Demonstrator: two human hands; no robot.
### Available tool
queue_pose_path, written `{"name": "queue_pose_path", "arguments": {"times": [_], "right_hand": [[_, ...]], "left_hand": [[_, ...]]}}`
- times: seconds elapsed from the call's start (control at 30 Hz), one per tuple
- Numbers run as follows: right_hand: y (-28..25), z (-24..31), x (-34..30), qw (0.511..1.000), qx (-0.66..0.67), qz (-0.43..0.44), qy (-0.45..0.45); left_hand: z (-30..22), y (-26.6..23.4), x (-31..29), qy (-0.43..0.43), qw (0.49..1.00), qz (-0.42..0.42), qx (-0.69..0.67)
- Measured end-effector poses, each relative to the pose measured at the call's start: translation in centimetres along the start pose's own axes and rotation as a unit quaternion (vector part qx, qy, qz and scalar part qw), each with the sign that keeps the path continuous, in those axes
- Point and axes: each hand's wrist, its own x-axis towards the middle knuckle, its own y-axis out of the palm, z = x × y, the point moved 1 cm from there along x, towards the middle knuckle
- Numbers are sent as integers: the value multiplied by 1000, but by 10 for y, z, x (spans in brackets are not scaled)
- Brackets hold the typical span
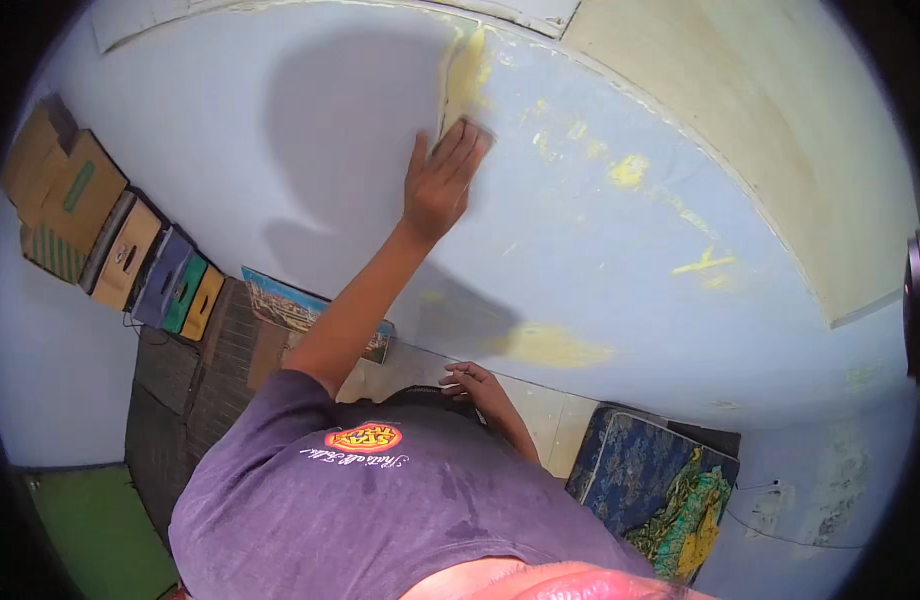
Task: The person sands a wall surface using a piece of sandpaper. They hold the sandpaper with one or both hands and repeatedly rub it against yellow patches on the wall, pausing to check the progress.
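Observation:
My left arm reaches up to a pale blue wall [590,250]. Flat against that wall, my left hand [440,190] presses a small thin grey piece that looks like sandpaper [483,130]; only its edge shows past the fingertips. Just above the fingers runs a yellowish, worn vertical patch [468,70] with a dark line along its left side. Down at waist height, my right hand [475,388] hangs in front of my body, fingers apart and slightly bent, with nothing seen in it.
More yellow patches [555,345] mark the wall. A stack of coloured drawers [155,270] carries cardboard boxes [75,190] at the left. A picture panel [280,302] leans below. At the lower right stands a blue patterned mattress [620,465] with a colourful cloth [695,510].

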Motion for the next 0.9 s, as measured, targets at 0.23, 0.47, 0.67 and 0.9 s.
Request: {"name": "queue_pose_path", "arguments": {"times": [0.23,0.47,0.67,0.9], "right_hand": [[3,15,-1,1000,-11,-11,-21],[-1,5,13,999,-25,0,-44],[5,17,12,999,-9,27,-46],[-2,2,17,1000,17,2,-11]], "left_hand": [[1,-15,-67,-19,996,84,-40],[-3,-38,27,-1,998,-6,-68],[6,-28,133,86,988,-125,-41],[7,5,38,17,999,-37,-18]]}}
